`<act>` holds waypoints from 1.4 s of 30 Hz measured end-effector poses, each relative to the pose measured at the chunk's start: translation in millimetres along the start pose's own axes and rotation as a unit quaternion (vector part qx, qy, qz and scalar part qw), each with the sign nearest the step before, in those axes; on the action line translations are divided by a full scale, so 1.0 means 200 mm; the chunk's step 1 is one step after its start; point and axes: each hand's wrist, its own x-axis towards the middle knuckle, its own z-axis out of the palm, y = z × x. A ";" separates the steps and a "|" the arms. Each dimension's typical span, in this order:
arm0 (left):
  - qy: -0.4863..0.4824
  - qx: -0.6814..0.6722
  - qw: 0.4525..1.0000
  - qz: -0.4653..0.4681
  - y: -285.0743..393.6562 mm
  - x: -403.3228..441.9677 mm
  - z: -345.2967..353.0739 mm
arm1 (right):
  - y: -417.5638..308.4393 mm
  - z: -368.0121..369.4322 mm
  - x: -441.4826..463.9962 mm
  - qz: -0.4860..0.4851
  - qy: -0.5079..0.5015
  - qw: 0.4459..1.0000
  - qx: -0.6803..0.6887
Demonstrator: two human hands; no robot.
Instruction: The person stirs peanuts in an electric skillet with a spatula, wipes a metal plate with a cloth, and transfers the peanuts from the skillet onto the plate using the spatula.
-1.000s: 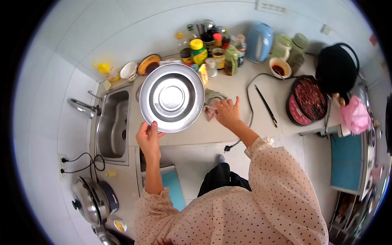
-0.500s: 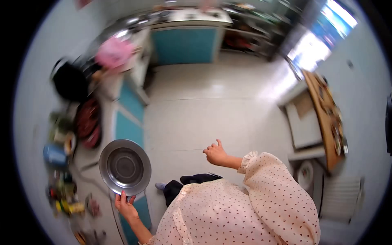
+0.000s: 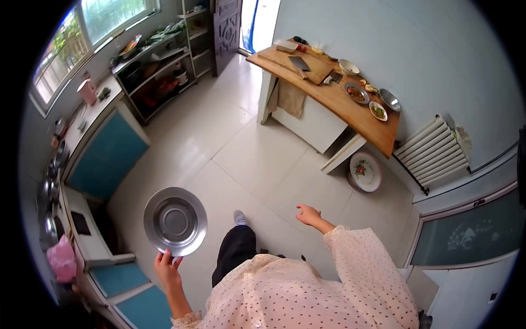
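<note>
A round, shiny metal basin (image 3: 175,221) hangs over the floor at the lower left, its hollow side facing up. My left hand (image 3: 168,268) grips its near rim, with fingertips showing at the edge. The bottom of the basin looks bare. Out to the right, my right hand (image 3: 308,215) is in the air above the floor tiles, touching no object. Its fingers are partly curled with the index finger stretched out, and nothing shows in it.
A wooden table (image 3: 339,109) bears a cleaver (image 3: 299,64), a cutting board and dishes of food. Beneath its near end stands a flowered basin (image 3: 365,171). A radiator (image 3: 435,151) is at the right, shelves (image 3: 159,77) at the back left, teal cabinets (image 3: 109,156) at the left.
The view has swung right, from the sink counter to the wooden table. The basin has stayed in my left hand. My right hand has left the cloth on the counter.
</note>
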 end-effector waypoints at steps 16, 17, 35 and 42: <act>-0.036 0.055 0.994 -0.084 0.04 1.13 1.98 | -0.14 -1.13 2.03 0.014 0.134 0.934 0.332; -0.021 0.056 0.995 -0.086 -0.01 1.15 2.05 | -0.19 -1.21 2.16 0.074 0.135 0.891 0.427; 0.165 0.096 0.961 -0.198 -0.45 1.45 2.71 | -0.69 -1.31 2.92 -0.011 0.019 0.958 0.286; -0.053 0.250 0.963 -0.086 -0.05 1.42 2.95 | -1.26 -1.82 2.20 -0.656 0.120 0.744 0.051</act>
